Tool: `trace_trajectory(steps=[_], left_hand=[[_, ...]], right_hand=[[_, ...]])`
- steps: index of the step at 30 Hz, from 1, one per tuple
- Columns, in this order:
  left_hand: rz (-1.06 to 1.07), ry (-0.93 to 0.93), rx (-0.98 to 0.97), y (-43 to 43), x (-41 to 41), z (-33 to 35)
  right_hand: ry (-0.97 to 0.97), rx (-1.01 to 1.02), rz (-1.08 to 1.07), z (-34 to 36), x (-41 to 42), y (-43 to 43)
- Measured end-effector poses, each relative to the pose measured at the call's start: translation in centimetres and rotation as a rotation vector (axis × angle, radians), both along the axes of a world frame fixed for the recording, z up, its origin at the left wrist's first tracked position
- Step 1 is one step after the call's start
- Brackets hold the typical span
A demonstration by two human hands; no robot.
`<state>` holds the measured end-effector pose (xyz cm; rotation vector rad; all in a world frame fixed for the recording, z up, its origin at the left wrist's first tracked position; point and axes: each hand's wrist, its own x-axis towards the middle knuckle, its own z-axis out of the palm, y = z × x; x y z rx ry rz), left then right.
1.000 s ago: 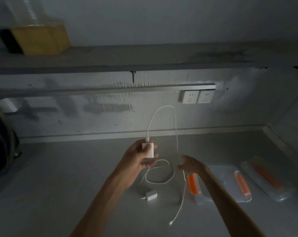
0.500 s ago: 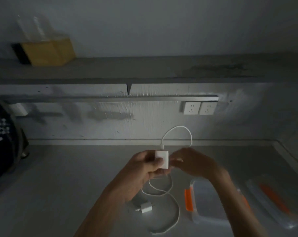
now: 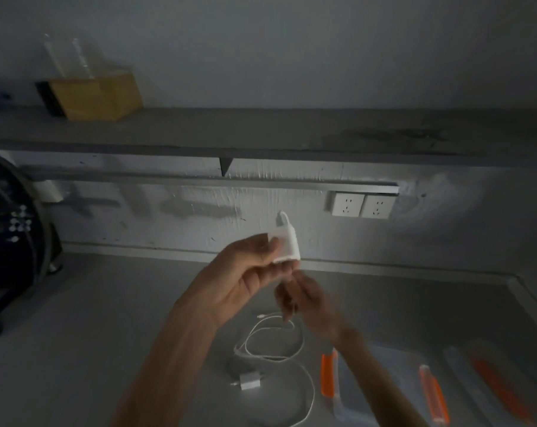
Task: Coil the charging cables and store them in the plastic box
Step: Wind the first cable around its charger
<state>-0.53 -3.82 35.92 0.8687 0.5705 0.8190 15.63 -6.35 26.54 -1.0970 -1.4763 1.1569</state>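
Observation:
My left hand (image 3: 245,272) holds a white charger block (image 3: 285,245) up in front of the wall, with its white cable wound over the block's top and right side. Just below it, my right hand (image 3: 304,300) pinches the same cable, which is blurred there. On the grey counter lies a second white charger (image 3: 250,381) with its loose looped cable (image 3: 273,343). The clear plastic box (image 3: 381,386) with orange clips stands open at the lower right.
The box's lid (image 3: 501,383) with an orange clip lies right of the box. Two wall sockets (image 3: 361,205) sit under a shelf bearing a yellow-filled clear container (image 3: 94,94). A dark appliance (image 3: 11,241) stands at the left edge.
The tall cable loop above the charger has shrunk to a tight turn round the block. My right hand came in from the right and dropped below the block, which rose.

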Motion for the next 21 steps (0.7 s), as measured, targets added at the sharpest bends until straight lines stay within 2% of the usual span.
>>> trace_trajectory(steps=[1,5,8,12,14,17,21], left_hand=[[0.041,0.005,-0.020,0.6,0.4,0.0],[0.305,0.234,-0.019,2.4,1.9,-1.9],[0.386,0.362,-0.016,2.8,2.3,-3.9],[0.370,0.447,0.012,2.8,3.4,-5.3],[0.330,0.475,0.051,2.3,4.0,-5.4],[0.294,0.573,0.161,1.0,4.9,-5.2],[0.182,0.693,0.343,-2.3,5.5,-4.1]], right_hand=[[-0.027,-0.009,-0.003,-1.2,-0.6,-1.1],[-0.253,0.023,-0.003,-2.9,-0.5,-5.5],[-0.457,0.185,-0.116,-0.7,1.2,-6.8],[-0.818,0.426,-0.233,2.3,3.0,-7.8],[-0.929,0.520,-0.260,3.6,3.8,-8.0],[-0.998,0.602,-0.234,5.5,4.8,-7.9],[-0.999,0.776,-0.268,8.2,6.7,-6.2]])
